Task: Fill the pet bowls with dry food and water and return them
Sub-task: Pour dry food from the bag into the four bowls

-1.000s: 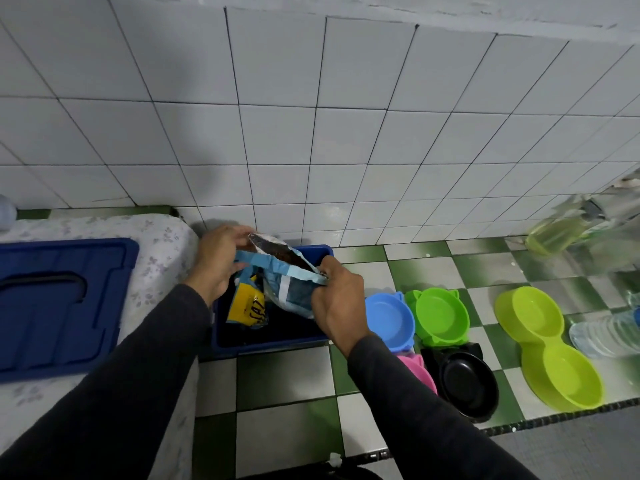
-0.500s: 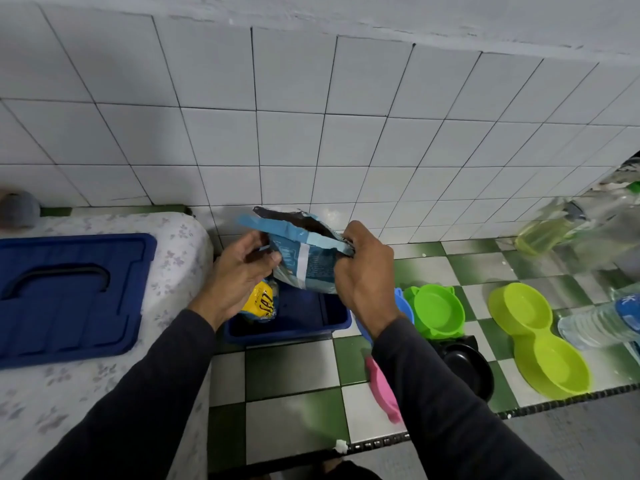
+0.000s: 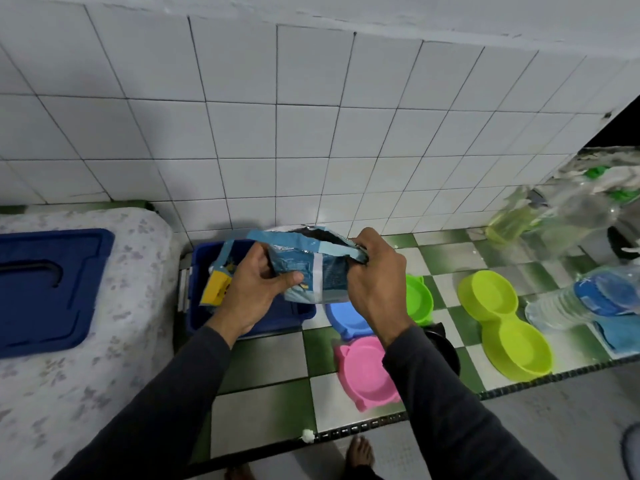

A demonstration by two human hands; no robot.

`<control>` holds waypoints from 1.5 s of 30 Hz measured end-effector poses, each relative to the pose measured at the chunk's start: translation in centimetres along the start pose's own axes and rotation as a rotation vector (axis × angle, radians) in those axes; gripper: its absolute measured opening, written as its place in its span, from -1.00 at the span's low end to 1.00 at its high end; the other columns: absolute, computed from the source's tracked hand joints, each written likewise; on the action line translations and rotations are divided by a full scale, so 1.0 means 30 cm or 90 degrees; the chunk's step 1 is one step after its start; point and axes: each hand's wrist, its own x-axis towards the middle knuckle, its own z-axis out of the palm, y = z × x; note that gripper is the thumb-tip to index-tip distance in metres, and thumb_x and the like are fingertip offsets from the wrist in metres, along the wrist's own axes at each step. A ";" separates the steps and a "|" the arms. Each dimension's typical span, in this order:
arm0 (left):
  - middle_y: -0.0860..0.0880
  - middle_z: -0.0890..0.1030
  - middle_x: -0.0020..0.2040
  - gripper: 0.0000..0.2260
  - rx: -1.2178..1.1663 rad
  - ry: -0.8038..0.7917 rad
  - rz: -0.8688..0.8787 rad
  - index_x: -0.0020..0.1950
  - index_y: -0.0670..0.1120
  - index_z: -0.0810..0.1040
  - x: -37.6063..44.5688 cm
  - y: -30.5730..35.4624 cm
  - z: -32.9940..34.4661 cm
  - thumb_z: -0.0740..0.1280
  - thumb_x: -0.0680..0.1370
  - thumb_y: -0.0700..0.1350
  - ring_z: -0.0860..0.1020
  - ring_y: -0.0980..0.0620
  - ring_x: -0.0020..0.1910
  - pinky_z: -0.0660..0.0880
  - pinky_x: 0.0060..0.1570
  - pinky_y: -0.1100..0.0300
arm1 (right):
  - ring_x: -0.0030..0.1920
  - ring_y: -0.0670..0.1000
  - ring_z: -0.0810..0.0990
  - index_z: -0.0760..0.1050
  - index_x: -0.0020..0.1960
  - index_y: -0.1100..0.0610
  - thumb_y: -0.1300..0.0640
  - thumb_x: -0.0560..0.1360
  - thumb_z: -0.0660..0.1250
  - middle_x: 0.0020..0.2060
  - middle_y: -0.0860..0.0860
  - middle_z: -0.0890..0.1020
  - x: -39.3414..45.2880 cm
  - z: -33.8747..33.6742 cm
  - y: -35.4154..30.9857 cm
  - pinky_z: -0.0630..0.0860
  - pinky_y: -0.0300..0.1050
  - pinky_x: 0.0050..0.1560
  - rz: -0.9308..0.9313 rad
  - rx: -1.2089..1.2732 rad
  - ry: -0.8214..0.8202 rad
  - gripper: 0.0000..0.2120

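Blue food bag [image 3: 311, 275] pinched btwn fingers of left hand [image 3: 252, 292] & right hand [image 3: 375, 278], mouth up.

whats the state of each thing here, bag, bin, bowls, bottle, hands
food bag: top open, held above the bin
left hand: grips the bag
right hand: pinches the bag's top
blue bin: lid off
blue lid: lying on the covered surface
pink bowl: empty
double bowl: empty
water bottle: on its side

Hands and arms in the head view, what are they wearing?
Both arms wear long, dark charcoal sleeves of plain cloth that reach the wrists, with no visible print or cuff detail. The left hand and right hand are bare: no gloves, and no rings, watch or bands show at this angle.
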 end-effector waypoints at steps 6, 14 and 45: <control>-0.07 0.69 0.21 -0.57 -0.023 0.049 0.007 0.34 -0.16 0.49 -0.001 -0.061 0.230 0.47 0.49 -0.30 0.65 -0.02 0.22 0.63 0.10 0.15 | -0.39 -0.16 0.41 0.41 -0.20 0.11 0.48 0.30 0.18 -0.39 -0.04 0.50 0.074 -0.154 0.169 0.32 -0.35 -0.41 -0.002 0.034 -0.061 -0.71; -0.11 0.70 0.16 -0.70 -0.112 0.104 -0.061 0.24 -0.18 0.54 -0.019 -0.175 0.523 0.38 0.57 -0.07 0.66 -0.09 0.20 0.63 0.14 0.03 | -0.27 0.01 0.44 0.44 -0.18 0.19 0.50 0.27 0.16 -0.34 0.07 0.56 0.163 -0.317 0.411 0.35 -0.21 -0.35 -0.052 0.026 -0.118 -0.72; -0.11 0.64 0.28 -0.75 -0.282 0.181 -0.264 0.37 -0.18 0.50 0.052 -0.454 0.818 0.15 0.75 -0.14 0.60 -0.09 0.26 0.55 0.26 0.01 | -0.24 0.31 0.53 0.45 -0.15 0.18 0.22 0.19 0.07 -0.33 0.21 0.58 0.246 -0.339 0.607 0.46 0.06 -0.33 -0.146 -0.216 -0.232 -0.71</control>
